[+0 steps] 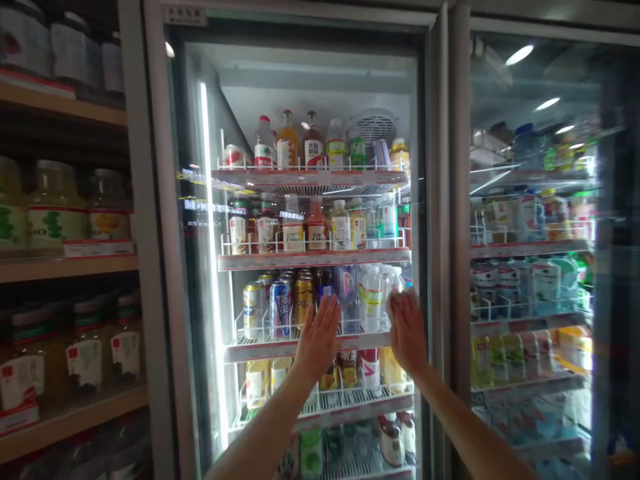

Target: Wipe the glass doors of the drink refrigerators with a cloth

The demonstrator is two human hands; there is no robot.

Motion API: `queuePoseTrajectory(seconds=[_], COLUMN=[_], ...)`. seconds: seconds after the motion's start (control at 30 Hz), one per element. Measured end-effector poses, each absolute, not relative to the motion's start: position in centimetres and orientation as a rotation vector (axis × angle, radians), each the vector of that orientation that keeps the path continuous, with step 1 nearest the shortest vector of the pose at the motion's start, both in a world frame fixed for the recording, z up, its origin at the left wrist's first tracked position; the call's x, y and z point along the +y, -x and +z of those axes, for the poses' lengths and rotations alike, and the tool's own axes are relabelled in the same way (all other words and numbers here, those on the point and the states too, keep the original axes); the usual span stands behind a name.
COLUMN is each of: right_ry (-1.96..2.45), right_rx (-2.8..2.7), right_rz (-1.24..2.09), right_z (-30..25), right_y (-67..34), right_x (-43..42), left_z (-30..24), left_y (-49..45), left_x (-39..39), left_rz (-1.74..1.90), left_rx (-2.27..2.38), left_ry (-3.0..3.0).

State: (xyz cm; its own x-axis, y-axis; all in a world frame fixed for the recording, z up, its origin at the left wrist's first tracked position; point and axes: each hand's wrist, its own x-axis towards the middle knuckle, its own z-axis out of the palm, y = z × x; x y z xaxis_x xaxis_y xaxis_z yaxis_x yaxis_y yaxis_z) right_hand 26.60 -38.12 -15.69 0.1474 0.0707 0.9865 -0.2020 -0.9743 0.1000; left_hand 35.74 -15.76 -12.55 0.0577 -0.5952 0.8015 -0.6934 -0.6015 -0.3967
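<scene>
Door: glass cooler door point(300, 87), upright, long axis vertical, beside one matching door point(530, 80).
Hands: two, left hand point(317, 337) and right hand point(409, 333), fingers up.
Grip: both open, palms flat on the glass.
Shelves: five wire shelves point(315, 259) behind it, holding drinks point(373, 300).

Big jars point(55, 207) with green and white labels sit on wooden shelves point(65, 270) on the left, shiny cans point(280, 309) and lots of bottles point(287, 140) stand in rows on white wire racks point(310, 257), and another drinks fridge point(459, 233) stands just beside them on the right.
</scene>
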Motion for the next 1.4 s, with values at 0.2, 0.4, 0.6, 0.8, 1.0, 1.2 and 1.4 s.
queuePoseTrajectory(seconds=[0.2,0.4,0.6,0.8,1.0,1.2,1.4], right_ry=[-2.16,-2.236,-2.107,-2.256,-2.061,-2.137,-2.084], right_rx=[-0.21,-0.203,-0.18,0.263,-0.156,0.124,0.144], right_rz=[2.039,1.912,2.14,1.762,2.192,2.105,2.098], right_z=[-12.2,-19.5,-10.3,-13.1,-10.4,-10.3,-10.6], right_y=[-26.6,-25.5,-27.4,-29.3,-29.1,-31.6,-30.8], right_x=[-40.1,-40.1,-39.4,-32.5,-36.2,-30.9,-32.0], left_z=[-11.4,-12.1,-11.7,-10.4,-10.5,-11.3,-11.6], left_y=[-36.1,-36.7,-37.1,-38.0,-38.8,-39.3,-39.5], left_x=[-17.0,-17.3,-16.6,-14.1,-11.0,-10.3,-10.5], left_rz=[1.586,1.721,1.688,1.668,1.761,1.828,1.808], left_rx=[-1.294,-1.262,-1.305,-1.234,-1.076,-1.058,-1.056], left_ry=[-2.174,-2.072,-2.077,-2.063,-2.043,-2.048,-2.101])
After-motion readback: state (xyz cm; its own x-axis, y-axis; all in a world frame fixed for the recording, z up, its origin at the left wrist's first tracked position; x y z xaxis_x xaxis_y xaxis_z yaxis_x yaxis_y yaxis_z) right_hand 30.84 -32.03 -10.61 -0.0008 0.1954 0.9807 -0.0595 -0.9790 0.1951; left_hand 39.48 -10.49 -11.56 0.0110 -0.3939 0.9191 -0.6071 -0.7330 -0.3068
